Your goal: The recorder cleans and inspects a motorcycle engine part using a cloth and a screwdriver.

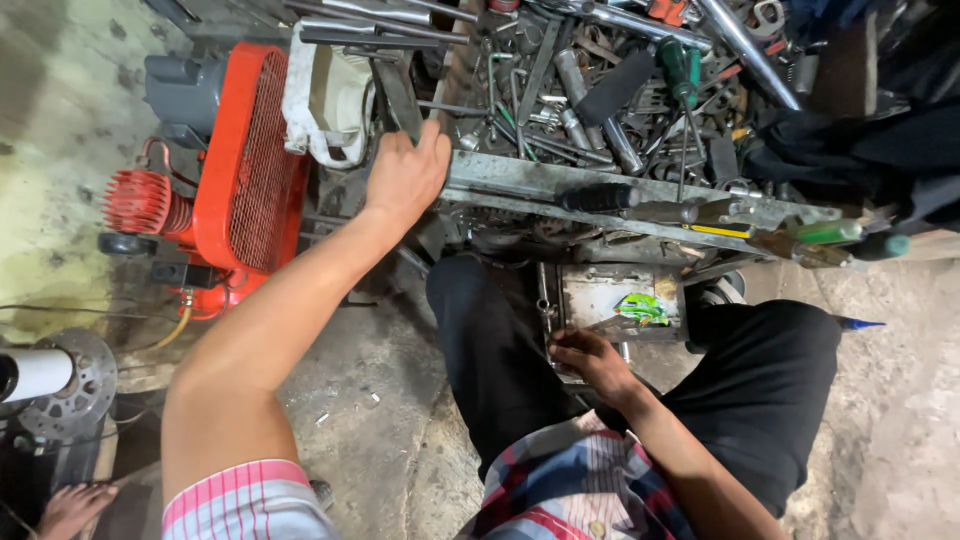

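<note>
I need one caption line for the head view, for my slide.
Left hand grips the tool tray edge; right hand reaches into a metal box below.

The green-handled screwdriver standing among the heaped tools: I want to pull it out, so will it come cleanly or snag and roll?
The green-handled screwdriver probably snags: its thin shaft runs down among the tangled grey metal wrenches and rods. It looks stiff and fairly light. Its round handle would likely roll if laid on the grey metal tray's rim.

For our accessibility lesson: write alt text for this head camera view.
A seated person's left hand grips the edge of a cluttered metal tool tray, while the right hand reaches into a small metal box between the knees. A red compressor stands left.
</note>
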